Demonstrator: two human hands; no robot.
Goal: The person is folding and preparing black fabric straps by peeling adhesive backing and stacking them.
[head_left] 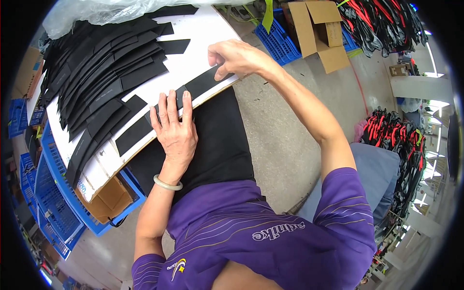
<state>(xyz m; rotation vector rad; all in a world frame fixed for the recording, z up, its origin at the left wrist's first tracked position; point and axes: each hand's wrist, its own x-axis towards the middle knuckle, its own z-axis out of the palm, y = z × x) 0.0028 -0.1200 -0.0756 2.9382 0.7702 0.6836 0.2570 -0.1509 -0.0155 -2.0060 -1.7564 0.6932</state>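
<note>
Head view: the left hand (175, 126) lay flat, fingers spread, pressing a long black strip (169, 110) on the white desk (193, 34). The right hand (238, 57) pinched the strip's far end, grip clamped. Smoothing looked underway; next called for even pressure. Black pieces (104, 67) lay stacked nearby.

An open brown cardboard box (320, 30) stands on the concrete floor at the top of the view, flaps spread, beside a blue plastic crate (277, 41). A second brown cardboard box (107, 198) sits lower left, tucked inside another blue crate (129, 186) under the white board. A clear plastic bag (96, 12) — crumpled, milky — lies along the top left edge. A small brown carton (398, 70) rests far right near a white shelf. A yellow-green tag (267, 15) — narrow, strip-shaped — hangs by the top crate.
</note>
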